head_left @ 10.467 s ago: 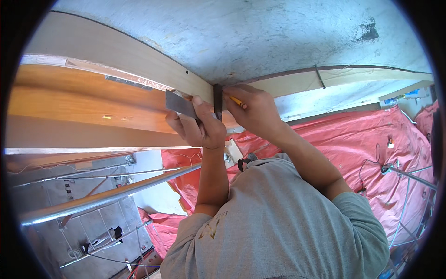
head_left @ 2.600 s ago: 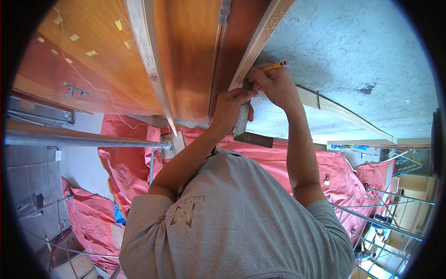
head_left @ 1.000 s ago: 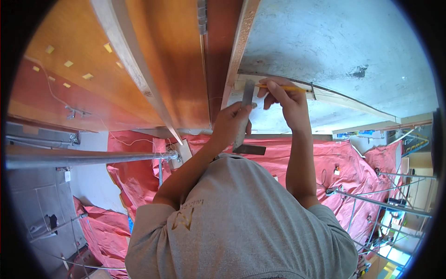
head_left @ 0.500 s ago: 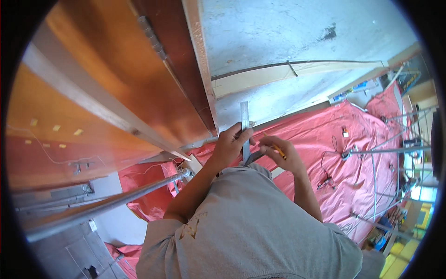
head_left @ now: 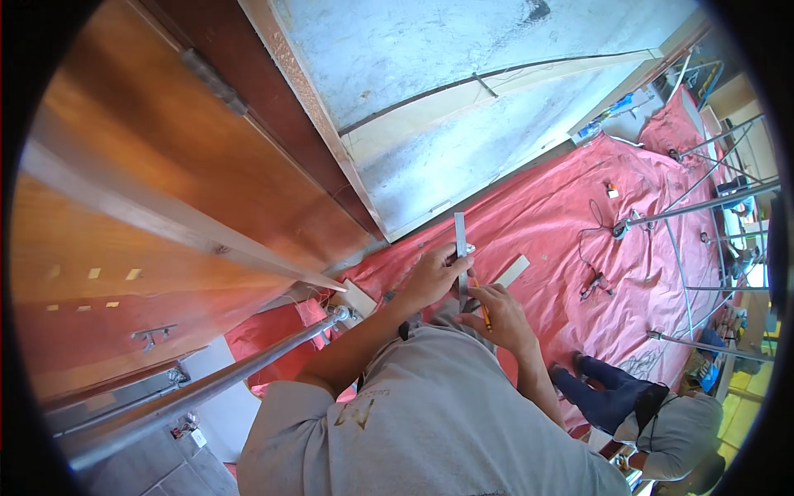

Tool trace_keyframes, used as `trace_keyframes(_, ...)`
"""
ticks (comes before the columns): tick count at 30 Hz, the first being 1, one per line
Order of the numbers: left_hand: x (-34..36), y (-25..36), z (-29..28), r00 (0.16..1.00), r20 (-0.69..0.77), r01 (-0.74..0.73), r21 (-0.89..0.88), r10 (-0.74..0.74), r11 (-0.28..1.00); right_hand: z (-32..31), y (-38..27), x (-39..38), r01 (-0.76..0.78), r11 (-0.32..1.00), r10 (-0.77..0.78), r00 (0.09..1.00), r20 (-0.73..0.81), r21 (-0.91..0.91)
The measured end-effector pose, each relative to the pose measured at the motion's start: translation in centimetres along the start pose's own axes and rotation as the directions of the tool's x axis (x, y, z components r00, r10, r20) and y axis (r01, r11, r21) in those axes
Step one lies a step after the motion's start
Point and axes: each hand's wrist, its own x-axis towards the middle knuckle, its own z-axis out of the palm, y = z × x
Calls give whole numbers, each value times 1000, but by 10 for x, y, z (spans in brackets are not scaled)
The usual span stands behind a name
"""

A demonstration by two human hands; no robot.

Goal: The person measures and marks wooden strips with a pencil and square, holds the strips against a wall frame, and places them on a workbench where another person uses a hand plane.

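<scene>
Being gripped by the left hand [head_left: 434,277]: the square [head_left: 461,231], thumb and fingers closed around the blade, its free end pointing up past the knuckles. The pencil [head_left: 486,316] is being pinched in the right hand [head_left: 506,322], fingers curled, nearly closed. Right fingertips are being held just beside the square's lower end; touching or apart, cannot tell. The square's other leg isn't being shown clearly. Both hands are being held ahead of the shirt [head_left: 397,388], left one higher.

A pale strip [head_left: 510,271] is lying just past the right hand. The red tarp [head_left: 554,215] is spreading out beyond and right of it. A co-worker [head_left: 682,422] is being seen lower right of that hand, well apart.

Left of the left hand, a metal pole [head_left: 223,372] is running diagonally; upper left of it, a wooden beam [head_left: 190,202] is being seen.
</scene>
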Motion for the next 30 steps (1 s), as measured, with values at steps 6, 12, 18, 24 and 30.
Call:
trace_keyframes(6,-12,4,34,986,18,169,-139,-169,976,-6,28,-38,-12,983,11,1000,4,185)
trace_keyframes(12,-37,-6,101,967,18,255,-105,-255,961,-13,55,-101,-124,923,115,992,46,363)
trace_keyframes(18,-73,-66,149,933,135,331,43,-333,943,23,89,-183,-312,818,313,946,81,482)
trace_keyframes(24,-54,-64,189,794,349,436,242,-497,867,61,127,-251,-425,803,484,874,-40,418)
trace_keyframes(30,-25,-89,174,756,475,388,229,-450,893,155,195,-329,-849,397,882,458,112,348)
